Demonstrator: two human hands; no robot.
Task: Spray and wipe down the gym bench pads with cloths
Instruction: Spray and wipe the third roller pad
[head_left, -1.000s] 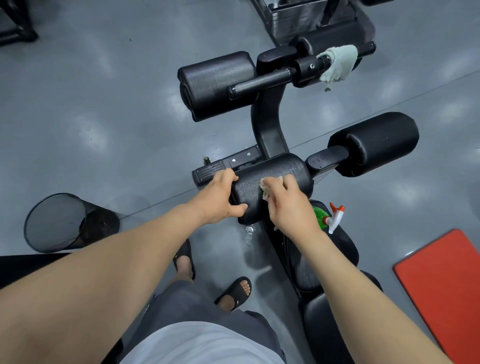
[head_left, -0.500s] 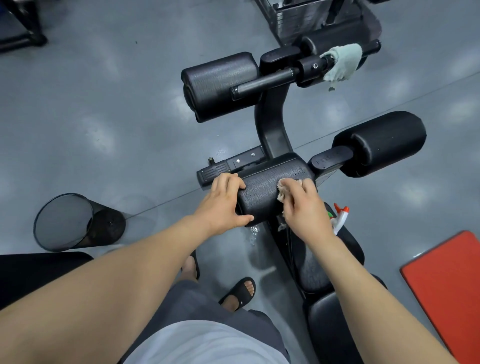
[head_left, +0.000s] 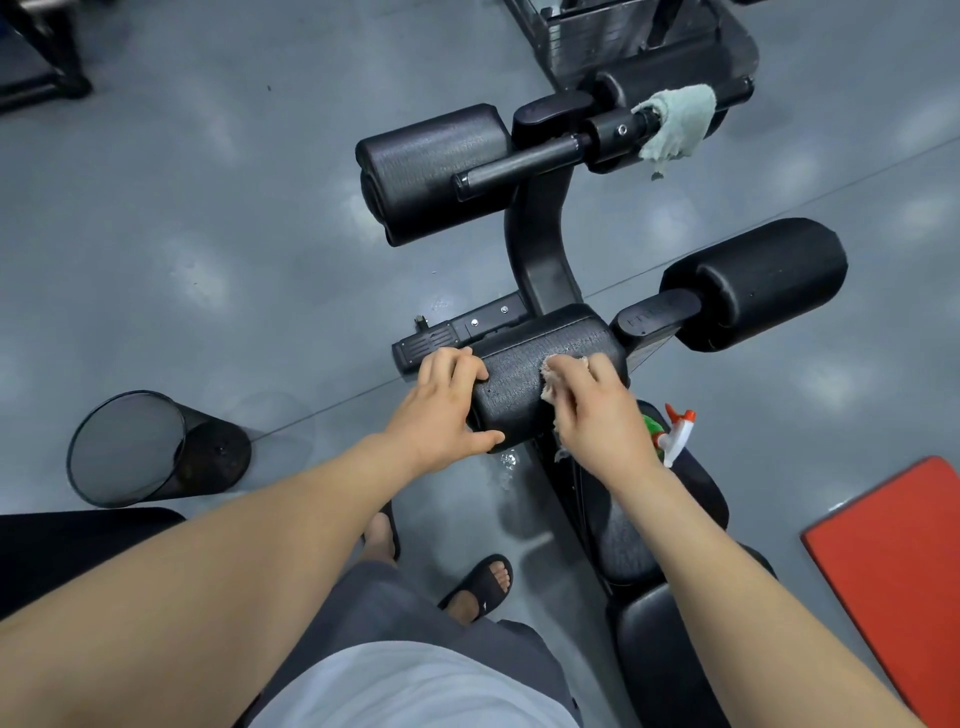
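Atop rounded, grained black pad (head_left: 519, 379) — frayed cloth (head_left: 549, 385)

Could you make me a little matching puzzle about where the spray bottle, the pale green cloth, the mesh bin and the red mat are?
Things:
1 spray bottle
2 pale green cloth
3 mesh bin
4 red mat

Places:
A on the floor, left side
B draped over a bar of the machine
C on the floor, right side
D on the bench seat

Pairs: 1-D, 2-B, 3-A, 4-C
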